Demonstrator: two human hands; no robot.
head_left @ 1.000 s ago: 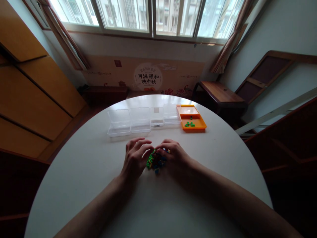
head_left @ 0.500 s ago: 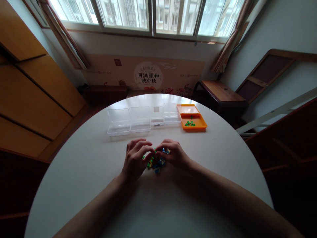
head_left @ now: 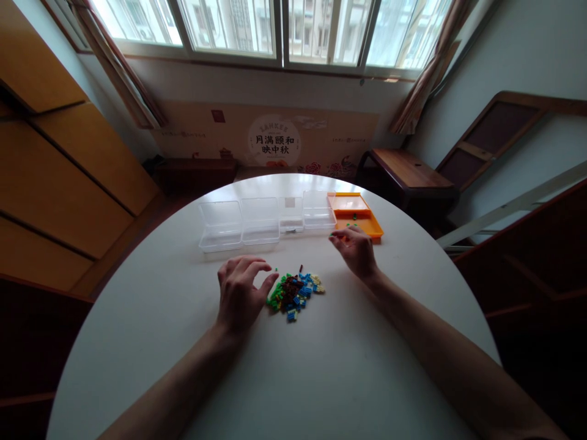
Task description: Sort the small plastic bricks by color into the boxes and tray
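On the white table lies a loose pile of small toy building bricks (head_left: 290,292) in green, brown, blue and pale yellow. My left hand (head_left: 241,290) rests at the pile's left side, thumb and fingers apart, with nothing between them. One tiny green brick (head_left: 276,269) lies by itself just off its fingertips. My right hand (head_left: 355,250) is at the front edge of the orange box (head_left: 376,227), pinching a small green brick (head_left: 332,236). Several green bricks are inside that box, partly hidden by the hand.
Several clear plastic boxes with raised lids (head_left: 220,235) stand in a row left of the orange box. The round white table (head_left: 160,318) has its far edge behind them. Beyond it are a wooden stool (head_left: 413,168) and a window.
My right hand has moved from the pile right and away from me to the orange box, carrying a green brick. The left hand has shifted slightly left, and the pile is now uncovered.
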